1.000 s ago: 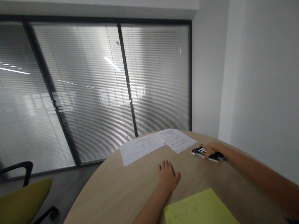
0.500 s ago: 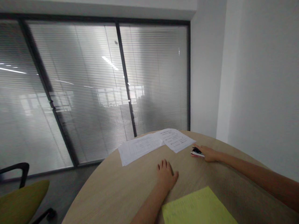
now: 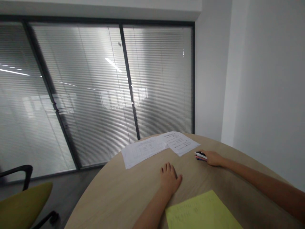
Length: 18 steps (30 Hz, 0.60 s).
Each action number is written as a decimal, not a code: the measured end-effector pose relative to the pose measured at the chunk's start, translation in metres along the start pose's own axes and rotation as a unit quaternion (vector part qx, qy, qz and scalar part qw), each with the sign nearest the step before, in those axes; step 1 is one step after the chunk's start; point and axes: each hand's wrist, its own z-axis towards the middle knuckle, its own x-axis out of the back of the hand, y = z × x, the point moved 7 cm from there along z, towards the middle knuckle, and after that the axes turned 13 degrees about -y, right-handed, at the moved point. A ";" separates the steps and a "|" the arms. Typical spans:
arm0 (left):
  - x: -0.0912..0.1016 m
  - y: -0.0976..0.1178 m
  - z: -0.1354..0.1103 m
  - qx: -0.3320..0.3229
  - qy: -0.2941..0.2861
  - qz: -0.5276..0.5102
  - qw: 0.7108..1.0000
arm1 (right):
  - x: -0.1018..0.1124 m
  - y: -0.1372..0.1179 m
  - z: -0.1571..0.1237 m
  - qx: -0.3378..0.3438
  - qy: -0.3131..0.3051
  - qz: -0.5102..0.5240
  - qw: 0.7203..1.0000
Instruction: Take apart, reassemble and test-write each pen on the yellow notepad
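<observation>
My left hand (image 3: pixel 169 180) lies flat on the light wooden round table (image 3: pixel 107 194), fingers spread and nothing in it. At the right, my right hand (image 3: pixel 213 157) is closed around a small bunch of pens (image 3: pixel 200 156). Black, white, red and blue show at their ends; the rest is covered by the hand. A yellow sheet of paper (image 3: pixel 200 211) with faint handwriting lies near me, just right of my left forearm.
Printed white sheets (image 3: pixel 145 151) and another printed page (image 3: pixel 180 144) overlap at the table's far edge. A yellow-green chair (image 3: pixel 28 200) with black armrests stands at the left. Behind the table are a glass partition with blinds (image 3: pixel 95 95) and a white wall (image 3: pixel 267 79).
My right hand has drawn its fingers in around the pens, which now sit closer together. My left hand has stayed in place. The view has shifted very slightly.
</observation>
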 end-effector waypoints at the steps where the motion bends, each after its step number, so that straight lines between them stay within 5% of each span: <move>1: 0.001 0.000 -0.001 -0.001 0.003 -0.001 1.000 | 0.000 -0.002 -0.001 -0.002 0.001 -0.004 1.000; 8: 0.038 0.018 -0.015 -0.018 -0.017 0.015 1.000 | -0.007 -0.033 -0.015 0.024 -0.004 -0.012 1.000; 12: 0.054 0.040 -0.045 -0.062 -0.063 0.026 0.996 | -0.004 -0.067 -0.035 0.075 -0.008 0.035 0.997; 18: 0.015 0.068 -0.146 -0.340 -0.190 -0.011 0.921 | 0.011 -0.110 -0.057 0.133 0.005 0.158 0.978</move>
